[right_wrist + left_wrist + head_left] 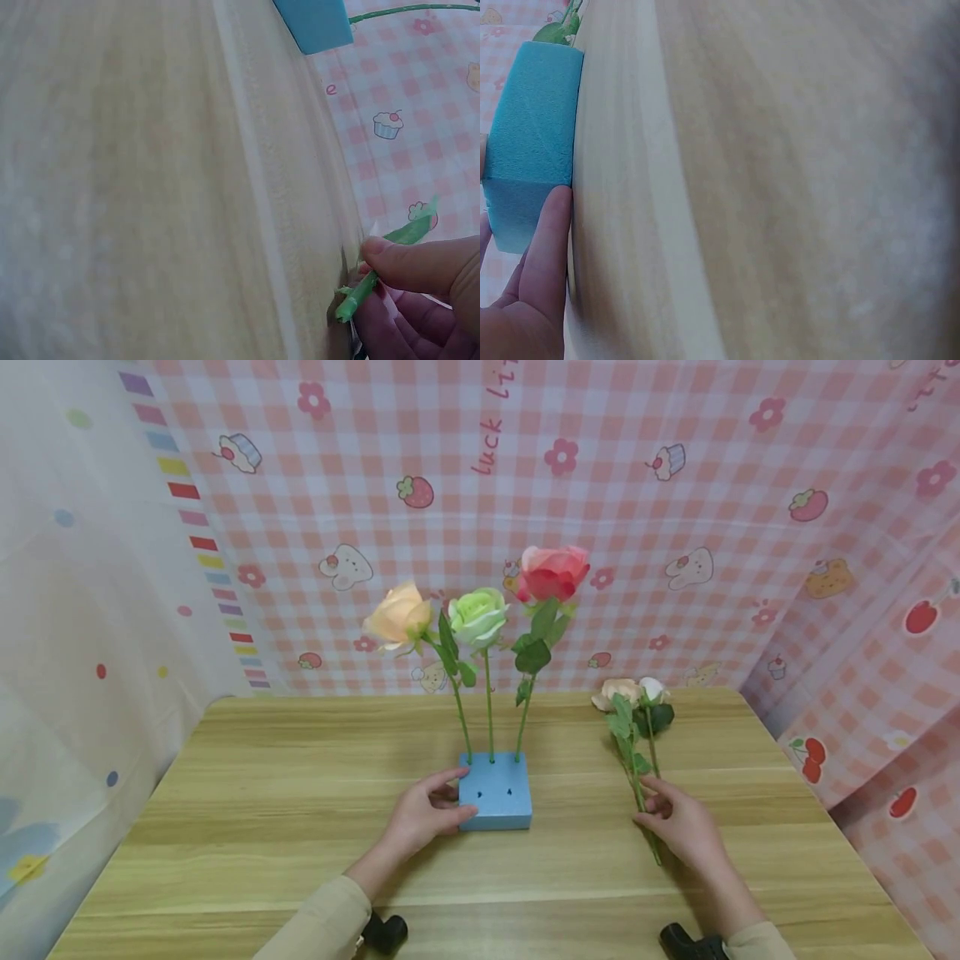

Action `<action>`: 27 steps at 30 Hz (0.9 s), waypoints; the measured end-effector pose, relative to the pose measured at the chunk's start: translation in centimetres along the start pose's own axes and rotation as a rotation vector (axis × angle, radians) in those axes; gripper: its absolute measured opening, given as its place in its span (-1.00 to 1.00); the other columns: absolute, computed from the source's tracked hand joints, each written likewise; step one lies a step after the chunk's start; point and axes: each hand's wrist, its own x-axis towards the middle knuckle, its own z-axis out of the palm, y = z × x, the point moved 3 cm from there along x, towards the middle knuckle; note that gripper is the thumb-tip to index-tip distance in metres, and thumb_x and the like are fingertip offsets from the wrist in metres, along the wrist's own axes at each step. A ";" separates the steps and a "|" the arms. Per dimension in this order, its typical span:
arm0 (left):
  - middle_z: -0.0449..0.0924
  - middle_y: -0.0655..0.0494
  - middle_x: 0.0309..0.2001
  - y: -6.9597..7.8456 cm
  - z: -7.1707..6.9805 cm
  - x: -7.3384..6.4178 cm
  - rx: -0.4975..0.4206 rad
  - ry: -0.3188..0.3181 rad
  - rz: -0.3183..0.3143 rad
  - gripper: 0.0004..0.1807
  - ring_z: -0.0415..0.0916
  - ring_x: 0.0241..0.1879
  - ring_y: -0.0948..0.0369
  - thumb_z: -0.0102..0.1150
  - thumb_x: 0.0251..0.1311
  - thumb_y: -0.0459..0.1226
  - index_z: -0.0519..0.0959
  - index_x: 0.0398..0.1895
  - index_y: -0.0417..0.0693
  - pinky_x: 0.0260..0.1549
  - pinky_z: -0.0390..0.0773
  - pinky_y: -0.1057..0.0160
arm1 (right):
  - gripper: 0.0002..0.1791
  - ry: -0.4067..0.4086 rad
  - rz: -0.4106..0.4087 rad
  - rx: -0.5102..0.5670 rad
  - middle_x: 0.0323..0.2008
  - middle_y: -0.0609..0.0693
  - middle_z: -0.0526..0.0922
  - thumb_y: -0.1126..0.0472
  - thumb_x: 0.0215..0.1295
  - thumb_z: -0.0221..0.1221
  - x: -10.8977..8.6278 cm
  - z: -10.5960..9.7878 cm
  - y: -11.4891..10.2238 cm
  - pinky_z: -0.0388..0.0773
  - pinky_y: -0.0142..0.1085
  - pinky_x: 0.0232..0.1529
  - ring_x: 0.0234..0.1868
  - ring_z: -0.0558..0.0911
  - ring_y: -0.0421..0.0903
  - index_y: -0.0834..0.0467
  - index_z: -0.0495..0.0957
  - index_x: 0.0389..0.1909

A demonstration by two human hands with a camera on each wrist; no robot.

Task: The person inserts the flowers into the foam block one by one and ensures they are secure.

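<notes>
A blue foam block (495, 814) stands on the table with three artificial roses upright in its back row: a peach rose (401, 614), a green rose (478, 617) and a red-pink rose (553, 573). Two dark holes show in its front half. My left hand (423, 810) grips the block's left side; one finger touches its lower edge in the left wrist view. Over to the right, my right hand (681, 822) pinches the green stem (358, 298) of a pale peach rose (619, 693) lying on the table. Beside that flower lies a white rose (652, 692), its lower stem partly hidden by the hand.
The wooden table (300, 777) runs back to a pink checked cloth (450, 527). A pale curtain (97, 610) hangs on the left. Near the front edge, black devices (386, 933) sit at both wrists.
</notes>
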 end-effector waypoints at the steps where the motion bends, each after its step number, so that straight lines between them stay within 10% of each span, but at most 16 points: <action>1: 0.51 -0.22 -0.05 -0.4 0.0 0.2 0.001 0.002 0.000 -0.37 0.56 -0.16 0.03 0.43 0.08 -0.44 0.50 0.28 -0.22 -0.30 0.74 0.04 | -0.39 0.001 0.004 0.003 -0.35 -0.04 0.63 0.30 0.17 0.40 0.0 0.0 0.0 0.49 -0.29 -0.36 -0.33 0.54 -0.12 0.35 0.47 0.25; 27: 0.52 -0.16 -0.05 -1.6 -0.2 0.8 0.011 -0.009 -0.003 -0.36 0.57 -0.16 0.08 0.49 0.06 -0.33 0.54 0.28 -0.08 -0.35 0.74 0.16 | -0.58 0.143 0.002 0.216 -0.24 0.15 0.64 0.40 0.24 0.31 1.1 -0.9 -2.8 0.56 -0.48 -0.39 -0.33 0.55 -0.18 0.35 0.53 0.12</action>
